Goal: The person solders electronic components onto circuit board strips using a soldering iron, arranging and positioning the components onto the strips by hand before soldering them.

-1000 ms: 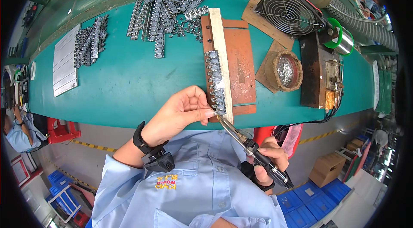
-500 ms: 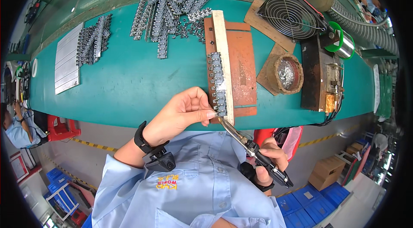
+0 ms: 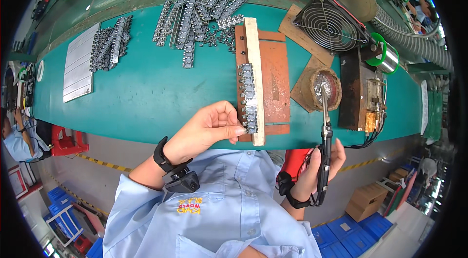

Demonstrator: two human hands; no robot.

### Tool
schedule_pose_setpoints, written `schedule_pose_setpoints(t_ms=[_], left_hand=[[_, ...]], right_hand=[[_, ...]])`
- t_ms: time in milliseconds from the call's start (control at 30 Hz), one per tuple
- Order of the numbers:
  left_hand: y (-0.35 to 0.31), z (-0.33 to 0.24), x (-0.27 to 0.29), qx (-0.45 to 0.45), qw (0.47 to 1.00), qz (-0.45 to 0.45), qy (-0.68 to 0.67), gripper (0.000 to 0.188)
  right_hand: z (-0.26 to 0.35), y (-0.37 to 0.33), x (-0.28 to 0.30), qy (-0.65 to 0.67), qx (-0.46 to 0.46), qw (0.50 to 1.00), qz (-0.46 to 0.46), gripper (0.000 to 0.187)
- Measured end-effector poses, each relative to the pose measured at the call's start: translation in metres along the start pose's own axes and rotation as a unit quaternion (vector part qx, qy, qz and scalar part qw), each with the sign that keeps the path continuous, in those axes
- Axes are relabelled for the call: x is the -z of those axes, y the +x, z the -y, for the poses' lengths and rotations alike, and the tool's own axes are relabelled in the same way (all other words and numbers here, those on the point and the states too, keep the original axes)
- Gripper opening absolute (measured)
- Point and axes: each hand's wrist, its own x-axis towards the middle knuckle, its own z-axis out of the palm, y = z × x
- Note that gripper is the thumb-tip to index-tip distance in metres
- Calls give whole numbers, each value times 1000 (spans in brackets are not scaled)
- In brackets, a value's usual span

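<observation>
Head view: a strip of small metal parts [image 3: 248, 97] is laid along a pale wooden bar [image 3: 255, 77] on a reddish-brown board [image 3: 274, 80], at the near edge of the green bench [image 3: 146, 87]. The lower end of the strip is touched by the fingertips of the left hand [image 3: 207, 129], which is curled narrowly against it. A soldering iron [image 3: 324, 146] is gripped in the right hand [image 3: 319, 170], well to the right of the strip; its tip is held over a round pot of molten solder [image 3: 325, 87]. More strips [image 3: 195, 14] are heaped further back, beside a wire-guarded fan [image 3: 329, 21].
</observation>
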Motion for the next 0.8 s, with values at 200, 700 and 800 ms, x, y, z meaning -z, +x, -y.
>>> schedule_pose_setpoints(t_ms=[200,700,800], left_hand=[[-1,1,-1,-5,1000,-5,7,11],[-2,-3,-4,13,999,0,30,11],[-2,-3,-6,8,1000,-5,26,12]], right_hand=[[13,22,-31,141,33,989,28,45],[-8,29,-44,253,-4,964,79,44],[-10,28,-43,244,-7,966,83,44]])
